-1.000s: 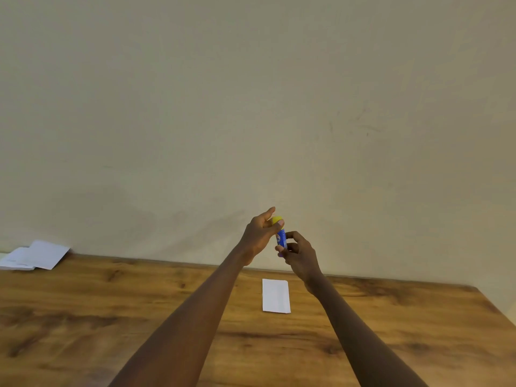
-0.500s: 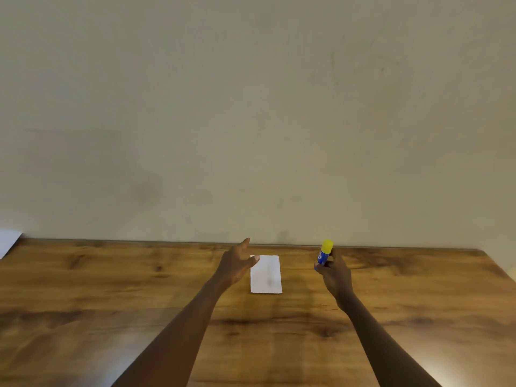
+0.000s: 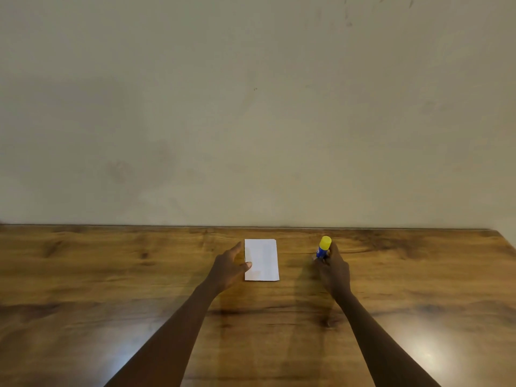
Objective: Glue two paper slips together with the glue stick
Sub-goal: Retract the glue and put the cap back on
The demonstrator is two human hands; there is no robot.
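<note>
A white paper slip (image 3: 262,259) lies flat on the wooden table (image 3: 111,275), near the back edge. My left hand (image 3: 229,268) rests at its left side, thumb touching the slip's left edge, fingers apart. To the right, my right hand (image 3: 333,270) grips a blue glue stick (image 3: 323,248) with a yellow cap on; the stick stands nearly upright with its base at the table. Whether a second slip lies under the white one I cannot tell.
A plain beige wall (image 3: 251,107) rises right behind the table's back edge. The table's right edge (image 3: 506,241) slants away at the far right.
My hands parted from holding the glue stick together in the air. The right hand brought the capped stick down to the table; the left hand dropped onto the slip's left edge.
</note>
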